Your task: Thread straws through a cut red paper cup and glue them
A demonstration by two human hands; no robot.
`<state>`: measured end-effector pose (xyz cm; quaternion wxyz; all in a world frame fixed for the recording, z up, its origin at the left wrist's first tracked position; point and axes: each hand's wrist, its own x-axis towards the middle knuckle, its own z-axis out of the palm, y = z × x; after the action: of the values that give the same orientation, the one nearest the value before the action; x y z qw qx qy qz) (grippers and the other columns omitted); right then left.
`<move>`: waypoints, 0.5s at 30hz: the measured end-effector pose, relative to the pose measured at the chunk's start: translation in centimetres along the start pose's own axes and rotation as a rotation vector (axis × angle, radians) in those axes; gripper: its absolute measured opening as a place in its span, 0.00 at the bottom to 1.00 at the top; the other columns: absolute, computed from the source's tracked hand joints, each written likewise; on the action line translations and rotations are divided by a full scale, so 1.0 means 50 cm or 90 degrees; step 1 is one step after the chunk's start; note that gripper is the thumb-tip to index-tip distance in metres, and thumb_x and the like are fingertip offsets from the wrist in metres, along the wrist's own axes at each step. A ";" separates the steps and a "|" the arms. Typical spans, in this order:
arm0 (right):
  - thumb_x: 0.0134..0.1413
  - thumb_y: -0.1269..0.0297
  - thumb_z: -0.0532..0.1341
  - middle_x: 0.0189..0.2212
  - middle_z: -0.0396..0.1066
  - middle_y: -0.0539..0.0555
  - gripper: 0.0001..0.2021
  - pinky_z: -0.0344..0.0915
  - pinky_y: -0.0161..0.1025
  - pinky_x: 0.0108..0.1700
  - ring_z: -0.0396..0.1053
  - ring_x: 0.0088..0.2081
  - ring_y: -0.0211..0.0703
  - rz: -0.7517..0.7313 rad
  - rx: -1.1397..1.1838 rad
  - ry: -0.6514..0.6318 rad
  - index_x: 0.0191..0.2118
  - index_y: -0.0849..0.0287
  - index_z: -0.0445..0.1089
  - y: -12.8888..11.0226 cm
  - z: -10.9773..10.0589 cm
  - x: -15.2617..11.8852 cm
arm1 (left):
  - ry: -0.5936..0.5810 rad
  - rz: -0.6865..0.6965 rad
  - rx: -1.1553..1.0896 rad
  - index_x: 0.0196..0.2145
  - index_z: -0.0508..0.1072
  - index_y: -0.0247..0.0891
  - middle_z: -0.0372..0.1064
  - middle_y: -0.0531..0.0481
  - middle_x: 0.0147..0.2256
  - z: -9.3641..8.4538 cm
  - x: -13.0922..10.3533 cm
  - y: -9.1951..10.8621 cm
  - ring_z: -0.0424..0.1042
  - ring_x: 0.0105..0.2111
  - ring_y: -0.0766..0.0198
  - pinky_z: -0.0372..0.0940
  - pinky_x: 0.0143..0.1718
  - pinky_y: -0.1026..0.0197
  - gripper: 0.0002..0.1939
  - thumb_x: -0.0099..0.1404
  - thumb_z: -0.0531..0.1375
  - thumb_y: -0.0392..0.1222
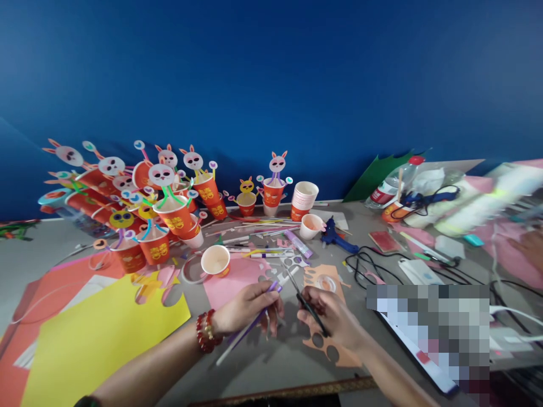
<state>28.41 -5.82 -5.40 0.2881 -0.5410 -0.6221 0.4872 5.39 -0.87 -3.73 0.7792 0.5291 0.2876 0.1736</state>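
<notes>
My left hand (254,301), with a red bead bracelet at the wrist, is closed around a few thin purple and white strips (244,333). They slant down toward me, and their short upper ends stick out past my thumb. My right hand (335,317) grips scissors (313,312) with black handles; the blades point away, just right of the strips' upper ends. Whether the blades are apart is too blurred to tell. Under my right hand lies an orange sheet with round holes (339,356). A pink sheet (235,277) lies beyond my left hand, beneath a paper cup (216,261).
Several red cups with paper rabbits (169,206) crowd the left back. A yellow sheet (110,339) covers the near left. Stacked cups (304,198) and a blue glue gun (337,236) stand behind. Black cables, a bottle (392,183) and another person's hand (530,249) are at right.
</notes>
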 end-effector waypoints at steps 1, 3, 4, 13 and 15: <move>0.52 0.40 0.63 0.21 0.54 0.45 0.25 0.57 0.34 0.26 0.56 0.23 0.36 -0.002 -0.004 0.022 0.26 0.55 0.56 0.000 0.002 0.000 | 0.006 0.003 -0.013 0.34 0.70 0.37 0.69 0.52 0.23 -0.001 0.000 -0.004 0.72 0.22 0.66 0.62 0.20 0.68 0.20 0.69 0.55 0.58; 0.53 0.40 0.62 0.20 0.54 0.45 0.24 0.55 0.35 0.25 0.55 0.23 0.37 -0.006 -0.041 0.073 0.25 0.55 0.57 0.008 0.007 -0.003 | 0.017 0.015 -0.048 0.38 0.69 0.37 0.71 0.51 0.28 -0.006 0.001 -0.013 0.74 0.22 0.67 0.63 0.18 0.69 0.17 0.68 0.57 0.55; 0.54 0.41 0.62 0.20 0.54 0.45 0.23 0.53 0.35 0.25 0.55 0.23 0.37 -0.009 -0.079 0.105 0.25 0.55 0.57 0.014 0.009 -0.007 | 0.021 0.023 -0.064 0.42 0.69 0.37 0.71 0.50 0.32 -0.009 0.001 -0.017 0.75 0.23 0.67 0.64 0.17 0.70 0.16 0.68 0.58 0.54; 0.52 0.48 0.65 0.19 0.63 0.48 0.22 0.46 0.35 0.25 0.61 0.22 0.41 0.098 -0.451 0.138 0.22 0.54 0.55 0.058 0.033 -0.041 | 0.037 0.078 -0.106 0.65 0.47 0.52 0.71 0.43 0.48 -0.039 -0.003 -0.021 0.77 0.25 0.67 0.66 0.14 0.72 0.34 0.68 0.59 0.40; 0.51 0.53 0.66 0.23 0.68 0.50 0.17 0.45 0.35 0.26 0.66 0.24 0.42 0.105 -0.495 0.122 0.25 0.55 0.58 0.055 0.043 -0.037 | 0.030 0.075 -0.108 0.64 0.49 0.50 0.72 0.42 0.48 -0.044 0.000 -0.023 0.77 0.25 0.66 0.68 0.15 0.71 0.32 0.68 0.60 0.41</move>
<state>28.02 -8.37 -8.38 0.0789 -0.7006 -0.6847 0.1845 3.96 0.29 -5.40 0.8026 0.4733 0.2586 0.2549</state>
